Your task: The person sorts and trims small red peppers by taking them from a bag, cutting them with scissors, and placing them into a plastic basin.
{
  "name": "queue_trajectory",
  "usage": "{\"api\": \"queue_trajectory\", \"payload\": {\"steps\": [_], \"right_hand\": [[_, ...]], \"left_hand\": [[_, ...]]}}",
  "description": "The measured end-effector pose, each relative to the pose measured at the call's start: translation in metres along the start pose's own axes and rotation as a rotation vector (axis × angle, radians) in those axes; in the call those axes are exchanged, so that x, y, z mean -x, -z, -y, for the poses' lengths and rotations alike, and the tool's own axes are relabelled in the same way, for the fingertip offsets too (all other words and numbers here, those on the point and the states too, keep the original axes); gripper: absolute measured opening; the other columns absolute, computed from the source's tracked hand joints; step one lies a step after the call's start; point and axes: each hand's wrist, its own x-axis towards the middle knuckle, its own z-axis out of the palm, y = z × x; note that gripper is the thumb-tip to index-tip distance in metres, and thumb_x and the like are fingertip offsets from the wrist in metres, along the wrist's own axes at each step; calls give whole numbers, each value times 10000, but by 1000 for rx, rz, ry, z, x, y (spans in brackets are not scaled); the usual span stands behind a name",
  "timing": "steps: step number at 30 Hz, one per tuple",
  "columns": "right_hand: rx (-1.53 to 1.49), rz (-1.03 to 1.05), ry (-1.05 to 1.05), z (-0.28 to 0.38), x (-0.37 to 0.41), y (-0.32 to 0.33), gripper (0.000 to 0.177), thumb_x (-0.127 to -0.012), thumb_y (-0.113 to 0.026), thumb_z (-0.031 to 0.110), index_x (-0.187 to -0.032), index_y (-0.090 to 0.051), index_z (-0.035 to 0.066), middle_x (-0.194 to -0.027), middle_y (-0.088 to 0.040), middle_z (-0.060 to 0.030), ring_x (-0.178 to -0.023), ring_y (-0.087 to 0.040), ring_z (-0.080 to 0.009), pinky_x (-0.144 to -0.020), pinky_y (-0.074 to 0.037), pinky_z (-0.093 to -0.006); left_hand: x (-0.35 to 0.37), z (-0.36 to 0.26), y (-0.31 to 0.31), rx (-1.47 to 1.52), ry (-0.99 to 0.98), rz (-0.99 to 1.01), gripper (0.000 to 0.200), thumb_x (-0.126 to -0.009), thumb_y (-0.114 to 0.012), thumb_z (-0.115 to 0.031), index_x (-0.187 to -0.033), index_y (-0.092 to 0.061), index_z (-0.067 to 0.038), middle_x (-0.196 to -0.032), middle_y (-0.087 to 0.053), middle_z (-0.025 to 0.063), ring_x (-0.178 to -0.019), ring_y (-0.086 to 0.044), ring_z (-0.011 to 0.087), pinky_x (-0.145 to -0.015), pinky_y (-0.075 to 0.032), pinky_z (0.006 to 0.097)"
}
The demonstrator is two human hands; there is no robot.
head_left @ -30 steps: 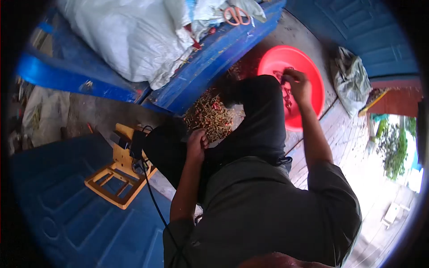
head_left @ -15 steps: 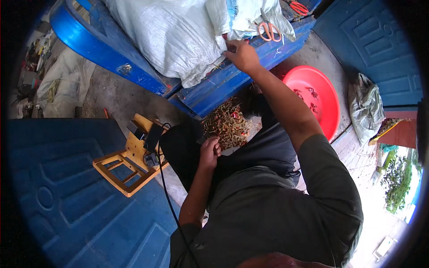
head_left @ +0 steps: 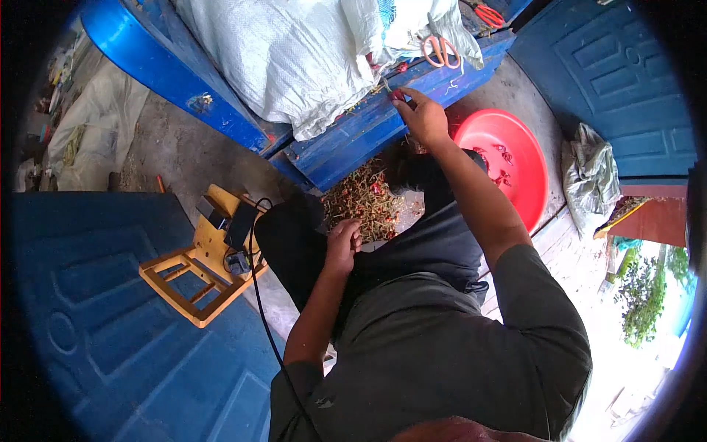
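My right hand (head_left: 423, 118) is raised at the blue bench edge, fingers closed on a red chili pepper (head_left: 398, 95) whose pale stem points toward the sack. The white woven sack (head_left: 272, 59) lies on the blue wooden bench (head_left: 346, 153), with red bits by its mouth. My left hand (head_left: 343, 244) is low over my lap, fingers curled closed; whatever is inside them is hidden. Below it on the floor spreads a heap of stems (head_left: 362, 202) flecked with red. Several dark red peppers (head_left: 503, 178) lie in the red basin (head_left: 526, 158) right of my right forearm.
Pink-handled scissors (head_left: 440, 51) lie on the bench edge, red-handled ones (head_left: 489, 15) further back. A wooden stand (head_left: 193, 286) with a black device is at left, its cable (head_left: 263, 309) running over my arm. A crumpled sack (head_left: 591, 177) rests by the blue door (head_left: 626, 81).
My right hand has drawn back from the sack's mouth, down and to the right, with a red chili pepper now showing in its fingers. My left hand stays curled over my lap.
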Motion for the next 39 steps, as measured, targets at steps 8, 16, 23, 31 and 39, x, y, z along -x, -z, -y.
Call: {"api": "queue_trajectory", "payload": {"steps": [8, 16, 23, 31, 39], "right_hand": [[151, -118, 148, -6, -11, -12, 324, -856, -712, 343, -1095, -694, 126, -979, -700, -164, -917, -668, -346, -787, -527, -443], [-736, 666, -356, -14, 97, -5, 299, -873, -666, 262, -1068, -611, 43, -872, -697, -49, -698, -620, -122, -570, -453, -262], [-795, 1069, -320, -20, 196, -47, 261, -865, -732, 162, -1081, -631, 55, -995, -705, -47, -896, -653, -122, -708, -507, -273], [-539, 756, 272, -1, 215, -75, 269, -823, -755, 157, -1050, -637, 74, -934, -711, -109, -851, -699, -243, -741, -537, -375], [-185, 416, -86, -9, 225, -102, 306, -778, -740, 286, -1003, -660, 95, -922, -676, -136, -822, -676, -345, -732, -548, -455]], "left_hand": [[3, 2, 8, 23, -16, 9, 180, -953, -608, -184, -1076, -600, -53, -720, -478, -37, -594, -472, 89, -497, -363, 259], [-2, 2, 4, -2, 23, -35, 164, -937, -615, -170, -1062, -605, -64, -712, -483, -27, -581, -489, 88, -487, -381, 257], [-9, 10, 6, -116, -13, -36, 156, -956, -576, -171, -1061, -625, -66, -748, -557, -3, -597, -522, 95, -517, -429, 258], [-16, 20, 18, -35, -15, -108, 197, -990, -507, -185, -1073, -642, -68, -904, -649, 34, -758, -623, 126, -623, -496, 267], [-21, 15, 6, -216, 47, -107, 287, -1016, -445, -252, -1086, -626, -41, -1015, -635, 76, -848, -626, 190, -689, -514, 338]]}}
